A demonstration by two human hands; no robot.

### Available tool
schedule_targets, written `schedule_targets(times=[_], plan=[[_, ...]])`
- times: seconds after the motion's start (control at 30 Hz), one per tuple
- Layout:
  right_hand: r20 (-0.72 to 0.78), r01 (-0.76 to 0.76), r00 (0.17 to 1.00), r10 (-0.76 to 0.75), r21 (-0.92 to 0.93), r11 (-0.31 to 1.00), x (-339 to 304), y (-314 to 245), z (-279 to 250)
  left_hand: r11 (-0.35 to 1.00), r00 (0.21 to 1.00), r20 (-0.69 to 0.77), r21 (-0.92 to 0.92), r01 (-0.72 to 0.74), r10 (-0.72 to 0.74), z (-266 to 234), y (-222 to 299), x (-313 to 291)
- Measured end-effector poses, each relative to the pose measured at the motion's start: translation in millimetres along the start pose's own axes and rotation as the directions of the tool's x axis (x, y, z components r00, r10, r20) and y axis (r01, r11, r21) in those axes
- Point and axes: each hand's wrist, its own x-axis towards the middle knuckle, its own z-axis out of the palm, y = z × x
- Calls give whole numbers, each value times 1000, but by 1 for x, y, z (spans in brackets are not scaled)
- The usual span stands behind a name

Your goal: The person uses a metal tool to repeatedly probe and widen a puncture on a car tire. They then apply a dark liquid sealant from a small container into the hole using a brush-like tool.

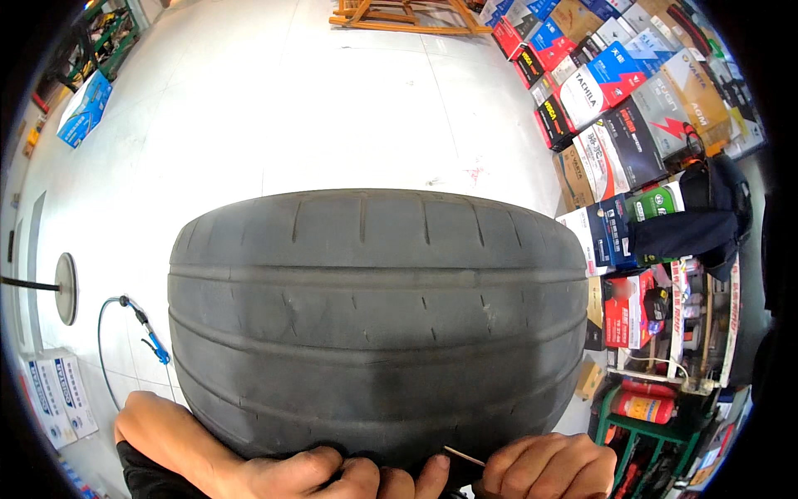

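Observation:
A big black car tire (374, 333) stands upright right in front of me, its worn grooved tread filling the middle of the view. At its near lower side, my left hand (332, 476) rests against the rubber with fingers bent and closed; what they hold, if anything, is hidden. My right hand (549, 467) is closed around a thin metal rod (464, 455), whose tip points left toward the fingers of the left hand. The lower parts of both hands are cut off by the picture's edge.
Stacked battery boxes (607, 83) line the right side, with a dark garment (698, 216) over some. Below them are a red bottle (644, 406) and a green crate (657, 445). Leftward lie a blue air gun (155, 349) with hose, a round disc (66, 289) and cartons (62, 397). A wooden frame (407, 15) stands far off.

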Motion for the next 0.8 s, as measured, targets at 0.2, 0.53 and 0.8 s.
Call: schedule_targets(times=[0.2, 0.53, 0.8], plan=[[46, -13, 999, 12, 40, 999, -2, 2, -5, 996, 997, 24, 41, -76, 75, 1, -1, 0], [36, -80, 996, 78, 57, 995, -1, 0, -10, 980, 987, 7, 118, -158, 158, 5, -2, 3], [29, -144, 990, 141, 145, 979, -4, -2, -18, 972, 988, -32, 185, -146, 154, 10, 0, 5]])
